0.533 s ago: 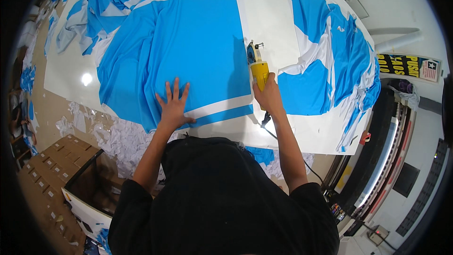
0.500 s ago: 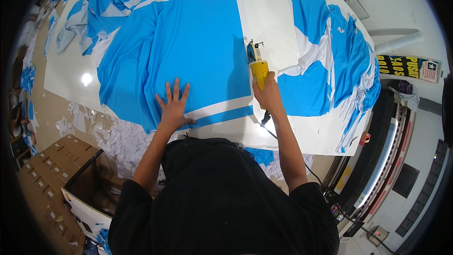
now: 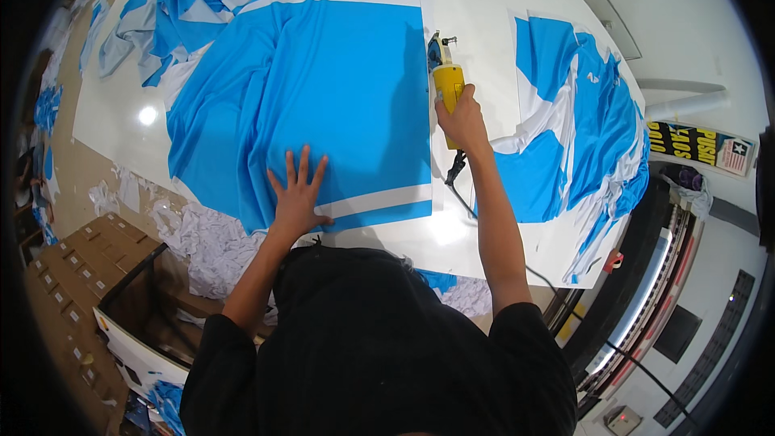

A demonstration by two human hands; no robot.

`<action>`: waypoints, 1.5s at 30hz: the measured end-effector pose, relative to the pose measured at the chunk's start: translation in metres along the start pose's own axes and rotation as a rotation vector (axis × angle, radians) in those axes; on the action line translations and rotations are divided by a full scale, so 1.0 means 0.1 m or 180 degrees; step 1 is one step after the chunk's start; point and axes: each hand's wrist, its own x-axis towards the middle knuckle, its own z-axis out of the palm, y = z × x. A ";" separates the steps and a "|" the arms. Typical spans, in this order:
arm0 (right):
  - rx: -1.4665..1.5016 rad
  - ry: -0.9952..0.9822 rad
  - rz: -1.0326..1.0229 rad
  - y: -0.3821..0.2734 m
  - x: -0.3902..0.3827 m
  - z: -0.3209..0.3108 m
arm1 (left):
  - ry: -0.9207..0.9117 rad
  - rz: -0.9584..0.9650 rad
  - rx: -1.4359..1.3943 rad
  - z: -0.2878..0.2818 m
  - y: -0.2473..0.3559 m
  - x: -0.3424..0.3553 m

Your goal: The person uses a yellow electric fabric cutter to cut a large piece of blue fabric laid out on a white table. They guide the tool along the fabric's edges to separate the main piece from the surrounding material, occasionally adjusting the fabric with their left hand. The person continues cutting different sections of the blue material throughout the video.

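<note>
the yellow electric fabric cutter (image 3: 449,81) is grasped in the grip of the right hand (image 3: 464,119), its head just beside the right edge of the blue-and-white fabric panel (image 3: 355,89), which is spread on the tabletop (image 3: 480,8) under the splayed left hand (image 3: 298,200). that edge could be cut crooked if the panel's folds are tugged, and the cutter jerked aside if its black cord (image 3: 458,168) is snagged.

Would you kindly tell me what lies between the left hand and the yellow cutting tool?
In the head view, mostly a stretch of blue fabric lies between the left hand and the yellow cutting tool.
</note>
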 end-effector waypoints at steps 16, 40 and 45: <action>-0.0127 -0.0124 -0.0001 -0.41 1.42 -0.13 | 0.0081 0.0043 -0.0016 -0.03 0.00 0.06; 0.0811 0.1019 0.0081 -0.09 2.08 -0.90 | 0.1364 -0.1643 0.0117 -0.65 -0.67 1.05; 0.2148 0.0720 -0.0013 0.10 0.79 -1.57 | 0.1224 -0.1676 0.0398 -0.47 -0.20 2.64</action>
